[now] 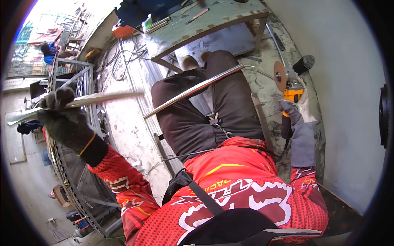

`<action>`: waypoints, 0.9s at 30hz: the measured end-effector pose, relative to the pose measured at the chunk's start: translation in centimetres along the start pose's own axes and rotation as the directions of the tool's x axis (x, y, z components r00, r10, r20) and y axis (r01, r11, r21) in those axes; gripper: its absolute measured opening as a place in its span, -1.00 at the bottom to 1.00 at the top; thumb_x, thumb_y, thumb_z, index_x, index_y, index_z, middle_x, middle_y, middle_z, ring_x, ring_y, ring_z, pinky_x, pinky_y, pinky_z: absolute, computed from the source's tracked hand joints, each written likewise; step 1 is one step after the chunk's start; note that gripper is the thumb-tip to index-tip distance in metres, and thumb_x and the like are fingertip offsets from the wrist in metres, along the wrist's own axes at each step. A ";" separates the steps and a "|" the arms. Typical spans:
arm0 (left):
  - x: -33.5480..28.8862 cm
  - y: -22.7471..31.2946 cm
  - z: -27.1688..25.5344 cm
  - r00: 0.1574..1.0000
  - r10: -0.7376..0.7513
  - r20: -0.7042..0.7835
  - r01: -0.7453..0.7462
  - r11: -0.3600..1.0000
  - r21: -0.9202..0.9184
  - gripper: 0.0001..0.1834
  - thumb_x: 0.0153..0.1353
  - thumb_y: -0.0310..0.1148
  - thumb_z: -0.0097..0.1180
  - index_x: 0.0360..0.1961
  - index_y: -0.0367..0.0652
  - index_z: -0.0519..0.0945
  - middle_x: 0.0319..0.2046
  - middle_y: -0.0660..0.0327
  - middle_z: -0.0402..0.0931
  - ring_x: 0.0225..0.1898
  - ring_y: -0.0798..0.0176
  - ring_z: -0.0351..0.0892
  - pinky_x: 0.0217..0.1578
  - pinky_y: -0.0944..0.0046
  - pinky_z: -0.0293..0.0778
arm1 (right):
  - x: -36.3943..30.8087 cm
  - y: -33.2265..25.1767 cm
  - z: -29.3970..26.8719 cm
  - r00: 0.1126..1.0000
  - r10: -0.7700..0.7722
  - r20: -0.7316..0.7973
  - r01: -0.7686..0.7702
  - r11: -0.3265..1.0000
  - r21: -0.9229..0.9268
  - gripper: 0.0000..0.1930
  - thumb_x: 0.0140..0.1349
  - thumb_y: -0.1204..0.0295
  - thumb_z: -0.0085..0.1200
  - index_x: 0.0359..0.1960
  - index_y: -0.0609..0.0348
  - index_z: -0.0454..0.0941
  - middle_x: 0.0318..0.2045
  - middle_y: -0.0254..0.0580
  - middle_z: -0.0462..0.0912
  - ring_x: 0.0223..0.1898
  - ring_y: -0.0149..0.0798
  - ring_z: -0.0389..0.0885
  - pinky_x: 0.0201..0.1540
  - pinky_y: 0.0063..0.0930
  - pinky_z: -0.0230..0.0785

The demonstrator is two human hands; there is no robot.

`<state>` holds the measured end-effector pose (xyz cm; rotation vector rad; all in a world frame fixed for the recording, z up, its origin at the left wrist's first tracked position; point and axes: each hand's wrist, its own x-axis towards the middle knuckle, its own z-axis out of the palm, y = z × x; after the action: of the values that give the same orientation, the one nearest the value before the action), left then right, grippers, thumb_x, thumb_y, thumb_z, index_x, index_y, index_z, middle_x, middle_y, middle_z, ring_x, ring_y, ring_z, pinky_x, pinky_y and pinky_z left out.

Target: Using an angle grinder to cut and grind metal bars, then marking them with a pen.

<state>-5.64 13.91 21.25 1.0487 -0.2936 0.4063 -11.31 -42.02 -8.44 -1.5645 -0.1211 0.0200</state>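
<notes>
My left hand (67, 117), in a dark glove, is raised at the left with its fingers wrapped round a pale metal bar (104, 97). The bar points toward my lap and is smeared by motion at that end. At my right side, my right hand (292, 112) in a grey glove grips an angle grinder (293, 95) with a yellow and black body. Its brown disc (280, 76) faces left; whether it spins I cannot tell. A shiny metal tube (184, 93) lies slantwise across my thighs, touched by neither hand.
A worn metal table (205, 25) stands ahead of my feet, with a few strips on top. Steel frames (88, 82) fill the left side. Cables (119, 61) lie on the floor. A white wall (349, 102) runs close on the right. Another person (50, 51) is far left.
</notes>
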 end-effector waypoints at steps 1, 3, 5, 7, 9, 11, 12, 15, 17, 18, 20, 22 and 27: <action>-0.5 -0.2 -0.4 0.972 0.164 -0.167 -0.156 0.986 0.056 -0.64 0.48 -0.23 0.30 -0.02 -0.38 0.59 -0.34 0.16 0.50 -0.27 0.21 0.51 -0.07 0.18 0.53 | -0.3 -0.2 -0.3 1.000 0.000 0.009 0.000 1.000 0.009 0.18 -0.20 0.52 0.75 0.55 0.22 0.29 0.33 -0.07 0.62 0.33 -0.18 0.60 0.46 -0.25 0.44; -3.4 -4.4 -6.6 0.995 -0.097 0.028 0.100 0.935 -0.339 -0.54 0.57 -0.27 0.15 0.06 -0.64 0.51 0.06 -0.38 0.59 0.22 -0.22 0.61 0.39 -0.24 0.52 | -0.3 -0.3 -0.8 1.000 0.012 -0.028 -0.012 1.000 0.001 0.18 -0.20 0.52 0.75 0.55 0.22 0.29 0.33 -0.07 0.62 0.33 -0.18 0.60 0.46 -0.25 0.45; -7.3 -9.3 -6.3 0.911 -0.203 -0.360 0.113 0.960 -0.256 -0.53 0.63 -0.22 0.03 0.07 -0.59 0.52 0.03 -0.33 0.68 0.31 -0.32 0.58 0.49 -0.52 0.34 | -1.0 -0.2 -0.5 0.997 0.033 -0.065 -0.034 0.999 -0.004 0.18 -0.20 0.53 0.75 0.55 0.22 0.29 0.33 -0.07 0.62 0.32 -0.18 0.61 0.46 -0.25 0.45; -10.6 -13.5 -7.6 0.876 -0.280 -0.394 0.117 0.914 -0.389 -0.59 0.64 -0.22 0.02 -0.04 -0.47 0.59 0.01 -0.28 0.70 0.35 -0.37 0.55 0.49 -0.61 0.26 | 0.2 -0.3 0.2 0.993 0.055 -0.105 -0.058 0.998 -0.019 0.18 -0.20 0.53 0.75 0.55 0.22 0.29 0.32 -0.07 0.62 0.32 -0.18 0.61 0.46 -0.24 0.45; -13.1 -16.4 -6.6 0.877 -0.351 -0.328 0.153 0.851 -0.502 -0.61 0.66 -0.24 -0.04 -0.11 -0.45 0.56 0.04 -0.31 0.65 0.39 -0.41 0.48 0.50 -0.64 0.22 | -0.4 -0.1 0.1 0.987 0.081 -0.136 -0.087 0.995 -0.039 0.18 -0.21 0.53 0.75 0.55 0.22 0.29 0.32 -0.07 0.62 0.31 -0.18 0.61 0.45 -0.24 0.46; -14.2 -18.3 -4.8 0.796 -0.427 -0.428 0.168 0.837 -0.521 -0.62 0.68 -0.26 -0.07 -0.16 -0.44 0.51 0.09 -0.34 0.60 0.44 -0.47 0.41 0.53 -0.63 0.18 | -0.3 0.1 0.2 0.980 0.110 -0.166 -0.121 0.991 -0.054 0.18 -0.21 0.53 0.75 0.54 0.22 0.30 0.32 -0.08 0.63 0.31 -0.18 0.62 0.45 -0.24 0.46; -14.7 -19.4 -4.8 0.752 -0.465 -0.468 0.176 0.825 -0.537 -0.61 0.68 -0.24 -0.06 -0.12 -0.47 0.49 0.13 -0.39 0.56 0.45 -0.50 0.37 0.54 -0.60 0.17 | -0.3 0.2 -0.1 0.976 0.124 -0.181 -0.137 0.989 -0.059 0.18 -0.21 0.53 0.75 0.54 0.22 0.30 0.32 -0.08 0.63 0.31 -0.19 0.62 0.45 -0.24 0.46; -14.8 -20.6 -2.7 0.675 -0.522 -0.521 0.249 0.826 -0.505 -0.61 0.67 -0.23 -0.03 -0.08 -0.49 0.48 0.15 -0.42 0.52 0.46 -0.53 0.34 0.56 -0.53 0.19 | 0.1 0.3 -1.5 0.961 0.162 -0.224 -0.180 0.982 -0.062 0.18 -0.21 0.53 0.75 0.54 0.22 0.30 0.31 -0.08 0.63 0.30 -0.19 0.62 0.45 -0.24 0.47; -15.7 -21.6 -2.7 0.642 -0.573 -0.509 0.298 0.798 -0.523 -0.64 0.60 -0.20 0.12 -0.13 -0.37 0.56 -0.05 -0.30 0.63 0.36 -0.48 0.50 0.50 -0.56 0.29 | -1.1 -0.3 -1.8 0.950 0.186 -0.251 -0.208 0.976 -0.066 0.18 -0.21 0.53 0.75 0.54 0.22 0.30 0.31 -0.08 0.63 0.30 -0.19 0.63 0.44 -0.24 0.47; -16.3 -22.1 -2.8 0.633 -0.587 -0.505 0.307 0.789 -0.532 -0.64 0.60 -0.20 0.12 -0.13 -0.37 0.56 -0.05 -0.30 0.63 0.36 -0.48 0.50 0.50 -0.56 0.29 | -1.3 -0.2 0.4 0.945 0.198 -0.262 -0.223 0.972 -0.068 0.18 -0.21 0.53 0.75 0.54 0.21 0.30 0.31 -0.08 0.63 0.30 -0.19 0.63 0.44 -0.23 0.47; -17.8 -22.7 -2.7 0.678 -0.596 -0.430 0.336 0.771 -0.541 -0.64 0.59 -0.19 0.14 -0.10 -0.37 0.57 0.00 -0.34 0.62 0.36 -0.48 0.50 0.50 -0.55 0.30 | -0.8 -0.2 1.0 0.934 0.224 -0.278 -0.253 0.965 -0.072 0.18 -0.21 0.53 0.75 0.54 0.21 0.30 0.31 -0.08 0.63 0.29 -0.19 0.63 0.44 -0.23 0.48; -18.9 -23.0 -3.0 0.695 -0.640 -0.326 0.403 0.723 -0.561 -0.64 0.59 -0.20 0.15 -0.07 -0.39 0.58 0.08 -0.36 0.60 0.35 -0.47 0.50 0.50 -0.54 0.29 | -0.2 0.3 -0.6 0.924 0.251 -0.290 -0.282 0.957 -0.070 0.18 -0.21 0.54 0.75 0.54 0.21 0.30 0.31 -0.08 0.64 0.29 -0.19 0.63 0.44 -0.23 0.48; -19.3 -23.0 -2.5 0.657 -0.624 -0.424 0.397 0.764 -0.509 -0.55 0.61 -0.14 0.11 -0.02 -0.46 0.56 0.22 -0.45 0.51 0.39 -0.52 0.43 0.51 -0.51 0.29 | -1.2 1.1 -1.3 0.915 0.263 -0.307 -0.262 0.964 0.045 0.20 -0.24 0.47 0.79 0.54 0.17 0.32 0.24 -0.12 0.66 0.20 -0.27 0.67 0.36 -0.27 0.55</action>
<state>-12.12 2.54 -5.87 0.5413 0.4748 0.1088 -12.33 -43.43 -9.65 -1.5516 0.3388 -0.0152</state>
